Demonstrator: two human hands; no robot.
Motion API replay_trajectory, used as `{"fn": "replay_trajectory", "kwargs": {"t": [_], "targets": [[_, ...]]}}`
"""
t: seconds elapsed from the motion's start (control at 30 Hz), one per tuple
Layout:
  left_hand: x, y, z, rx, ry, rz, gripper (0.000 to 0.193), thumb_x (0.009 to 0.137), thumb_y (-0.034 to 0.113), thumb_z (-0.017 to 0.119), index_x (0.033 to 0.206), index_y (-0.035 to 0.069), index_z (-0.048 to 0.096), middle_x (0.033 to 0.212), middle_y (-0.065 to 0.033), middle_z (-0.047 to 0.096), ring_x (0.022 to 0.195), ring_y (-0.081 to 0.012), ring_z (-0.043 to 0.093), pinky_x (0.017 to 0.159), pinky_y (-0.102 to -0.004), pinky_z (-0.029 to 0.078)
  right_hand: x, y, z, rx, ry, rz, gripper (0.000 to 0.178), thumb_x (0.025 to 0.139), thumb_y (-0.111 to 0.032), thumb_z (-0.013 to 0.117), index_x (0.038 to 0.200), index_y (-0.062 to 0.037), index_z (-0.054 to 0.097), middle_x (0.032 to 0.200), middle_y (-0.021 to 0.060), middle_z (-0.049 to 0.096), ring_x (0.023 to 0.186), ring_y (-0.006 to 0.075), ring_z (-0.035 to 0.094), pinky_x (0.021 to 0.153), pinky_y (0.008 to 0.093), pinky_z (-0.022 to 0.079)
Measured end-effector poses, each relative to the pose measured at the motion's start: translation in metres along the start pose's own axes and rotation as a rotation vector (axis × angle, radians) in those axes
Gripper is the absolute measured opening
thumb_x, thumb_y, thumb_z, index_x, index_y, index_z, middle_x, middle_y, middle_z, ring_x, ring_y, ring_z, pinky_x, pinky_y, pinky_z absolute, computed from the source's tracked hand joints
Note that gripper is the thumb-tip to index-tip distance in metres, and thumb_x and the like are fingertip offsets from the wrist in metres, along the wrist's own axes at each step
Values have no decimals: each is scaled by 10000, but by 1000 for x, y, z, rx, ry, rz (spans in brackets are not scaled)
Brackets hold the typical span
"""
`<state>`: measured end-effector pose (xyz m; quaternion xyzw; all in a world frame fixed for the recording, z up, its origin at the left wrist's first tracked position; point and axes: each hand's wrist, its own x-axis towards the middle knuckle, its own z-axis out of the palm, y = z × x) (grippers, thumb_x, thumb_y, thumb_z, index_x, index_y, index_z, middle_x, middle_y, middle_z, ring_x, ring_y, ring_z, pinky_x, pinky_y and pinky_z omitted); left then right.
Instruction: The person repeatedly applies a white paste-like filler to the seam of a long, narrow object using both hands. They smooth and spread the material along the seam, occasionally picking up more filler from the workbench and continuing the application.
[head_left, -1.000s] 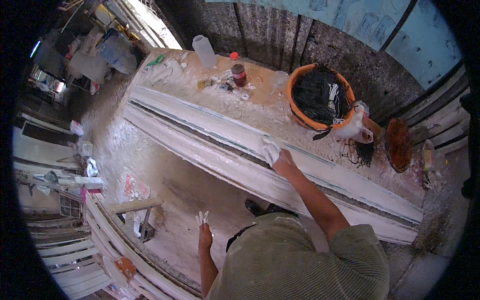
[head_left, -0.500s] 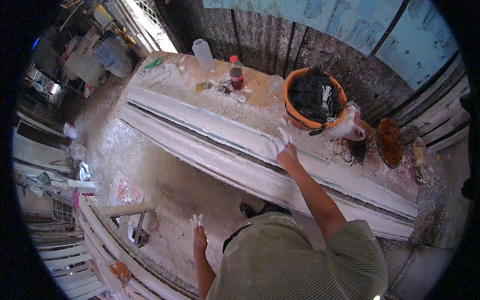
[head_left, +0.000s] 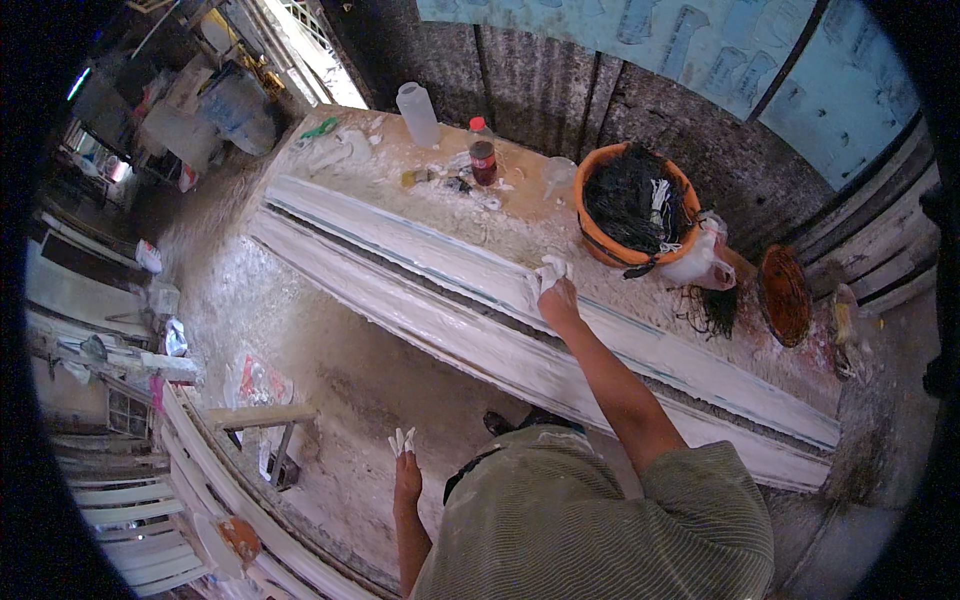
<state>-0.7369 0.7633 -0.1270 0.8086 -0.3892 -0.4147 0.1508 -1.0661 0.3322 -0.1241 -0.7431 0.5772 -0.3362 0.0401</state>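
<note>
My right hand [head_left: 556, 293] reaches forward onto the long white plaster moulding [head_left: 430, 280] that lies along the bench. Its fingers are coated white and press on the moulding's upper face. My left hand [head_left: 404, 466] hangs low beside my body over the dusty floor, fingertips white with plaster, holding nothing that I can make out. An orange basin [head_left: 597, 236] filled with dark fibre stands just beyond my right hand.
On the bench behind the moulding stand a pale plastic bottle [head_left: 417, 114], a dark red-capped bottle [head_left: 483, 158] and a clear cup [head_left: 558, 176]. A brown round dish [head_left: 784, 294] sits at the right. White cast pieces [head_left: 190, 470] and a small wooden stool [head_left: 262, 418] lie at my left.
My right hand has slid along the moulding toward the orange basin. My left hand has stayed low at my side.
</note>
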Motion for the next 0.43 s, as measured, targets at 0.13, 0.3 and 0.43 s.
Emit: {"fn": "replay_trajectory", "kwargs": {"t": [0.13, 0.3, 0.43], "targets": [[3, -15, 10, 128, 57, 97, 474, 1050, 284, 297, 1342, -45, 473, 1350, -278, 483, 1256, -428, 443, 1066, -460, 355, -19, -9, -3, -14, 16, -237, 241, 910, -225, 610, 1065, -41, 590, 1027, 205, 618, 825, 405, 648, 758, 482, 528], [-2, -3, 7, -96, 95, 79, 494, 1048, 338, 347, 1348, -40, 454, 1332, -297, 482, 1230, -434, 464, 1056, -481, 370, -41, -48, 19, 158, -356, -12, 263, 927, -241, 601, 1100, -48, 561, 1105, 201, 596, 860, 421, 646, 731, 517, 532], [13, -18, 0, 353, 24, 191, 488, 1055, 239, 373, 1479, 8, 305, 1488, -295, 356, 1367, -505, 336, 1155, -501, 286, -37, -68, 56, 43, -416, -27, 443, 939, -287, 597, 1313, -86, 469, 1318, 217, 511, 860, 408, 656, 710, 522, 537]]}}
